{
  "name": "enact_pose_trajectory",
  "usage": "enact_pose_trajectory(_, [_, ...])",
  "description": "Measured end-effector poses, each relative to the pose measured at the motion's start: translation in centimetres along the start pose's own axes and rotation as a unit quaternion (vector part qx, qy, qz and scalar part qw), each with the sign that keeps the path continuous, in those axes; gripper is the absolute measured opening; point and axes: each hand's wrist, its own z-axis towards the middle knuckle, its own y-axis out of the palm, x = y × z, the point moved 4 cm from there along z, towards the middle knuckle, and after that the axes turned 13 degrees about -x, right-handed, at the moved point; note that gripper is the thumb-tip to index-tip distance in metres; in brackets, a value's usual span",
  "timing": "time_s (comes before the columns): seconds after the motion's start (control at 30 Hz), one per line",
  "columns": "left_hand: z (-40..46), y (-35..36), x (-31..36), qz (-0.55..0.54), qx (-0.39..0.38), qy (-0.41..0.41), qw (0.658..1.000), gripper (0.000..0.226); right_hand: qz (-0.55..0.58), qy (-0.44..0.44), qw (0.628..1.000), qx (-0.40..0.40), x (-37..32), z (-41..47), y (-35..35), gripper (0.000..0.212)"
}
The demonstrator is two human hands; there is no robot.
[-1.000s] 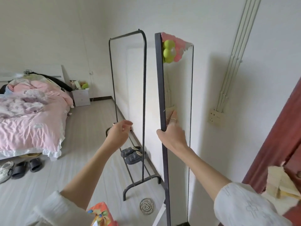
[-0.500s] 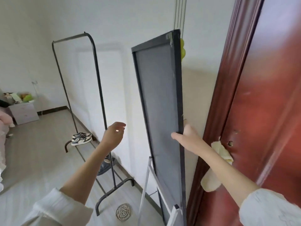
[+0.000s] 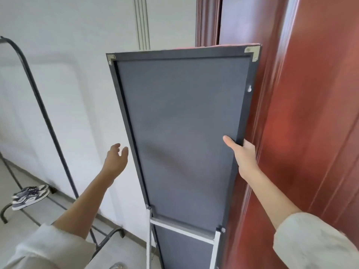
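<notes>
A tall standing mirror [image 3: 182, 133] in a dark frame faces away from me, showing its grey backing and a white folding stand [image 3: 180, 230] near the bottom. My right hand [image 3: 242, 154] grips the frame's right edge about halfway up, thumb across the back, fingers hidden behind the edge. My left hand [image 3: 115, 160] hovers in the air just left of the frame's left edge, fingers relaxed, holding nothing and not touching the mirror.
A dark red wooden door [image 3: 310, 113] stands right behind the mirror's right side. A black metal clothes rack [image 3: 44, 117] stands at the left against the white wall, with sneakers [image 3: 29, 196] on its low bar.
The mirror has turned from edge-on to showing its full back, now in front of the red door. My right hand keeps its grip; my left hand has come close to the left edge.
</notes>
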Motion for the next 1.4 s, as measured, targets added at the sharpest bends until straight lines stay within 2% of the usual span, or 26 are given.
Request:
enact_pose_trajectory(0.2, [2.8, 0.9, 1.0, -0.052, -0.008, -0.006, 0.999, 0.063, 0.054, 0.008, 0.998, 0.028, 1.2, 2.3, -1.8, 0.01])
enact_pose_trajectory(0.33, [3.8, 2.2, 1.9, -0.129, -0.015, 0.031, 0.991, 0.052, 0.061, 0.012, 0.998, 0.023, 1.5, 3.9, -2.7, 0.011])
enact_pose_trajectory(0.4, [4.7, 2.7, 1.8, -0.156, 0.004, 0.042, 0.987, 0.06, 0.055, 0.011, 0.998, 0.017, 1.5, 4.7, -3.5, 0.012])
enact_pose_trajectory(0.53, [4.4, 3.3, 1.4, -0.203, 0.039, 0.056, 0.977, 0.049, 0.031, -0.001, 1.0, 0.002, 1.6, 5.7, -4.6, 0.012])
enact_pose_trajectory(0.67, [3.1, 4.0, 1.3, -0.266, 0.073, 0.063, 0.959, 0.05, 0.013, -0.019, 1.0, 0.005, 1.7, 6.2, -4.7, 0.005])
enact_pose_trajectory(0.77, [2.2, 4.1, 1.2, -0.273, 0.099, 0.05, 0.956, 0.047, 0.03, -0.021, 0.999, 0.016, 1.8, 6.3, -4.9, 0.005])
enact_pose_trajectory(0.9, [0.5, 3.6, 0.7, -0.281, 0.127, 0.034, 0.951, 0.049, 0.038, -0.03, 0.999, 0.011, 1.2, 6.5, -4.6, 0.021])
enact_pose_trajectory(1.03, [-1.5, 1.8, 2.3, -0.284, 0.159, 0.035, 0.945, 0.044, 0.04, -0.035, 0.999, 0.001, -1.4, 6.3, -3.4, 0.009])
enact_pose_trajectory(1.4, [-13.7, -6.5, 3.7, -0.3, 0.27, 0.024, 0.915, 0.047, 0.0, -0.035, 0.996, -0.083, -8.9, 0.1, 3.6, 0.038])
